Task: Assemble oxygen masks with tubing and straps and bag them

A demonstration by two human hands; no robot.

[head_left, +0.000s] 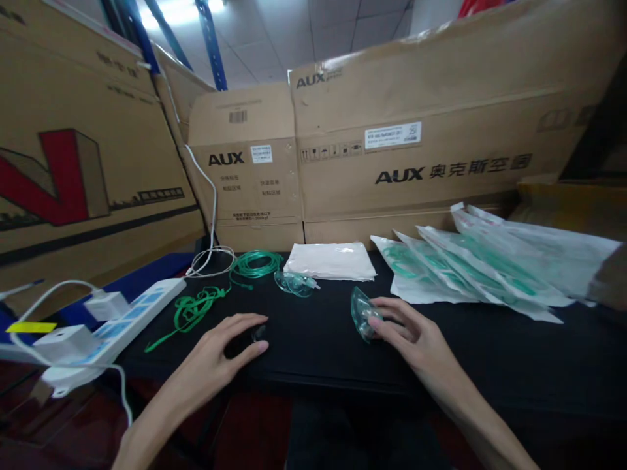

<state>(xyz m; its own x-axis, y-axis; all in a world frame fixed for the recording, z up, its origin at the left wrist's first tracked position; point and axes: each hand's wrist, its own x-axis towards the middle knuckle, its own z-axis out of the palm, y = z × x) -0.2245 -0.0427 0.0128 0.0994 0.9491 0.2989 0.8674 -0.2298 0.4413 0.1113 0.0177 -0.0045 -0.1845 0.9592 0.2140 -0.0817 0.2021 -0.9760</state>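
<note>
Your right hand (409,331) grips a clear green mask (361,316) between thumb and fingers, over the black tabletop (313,346). Your left hand (218,349) curves beside a small dark item (258,333) (too indistinct to identify). Behind, a second mask (295,284) lies between coiled green tubing (255,267) and a white packet (330,262). Translucent pouches (443,266) overlap at right; a power strip (134,318) sits at left; cartons (343,189) stand at the rear.

A: Where is passage being afforded?
B: Black tabletop (308,336) is being left open between the left hand (223,349) and the mask (361,313) in the right hand (414,336).
A: What is being barred?
B: The rear is being closed off by cartons (343,196), the right by pouches (490,261), the left by a power strip (142,310).
</note>
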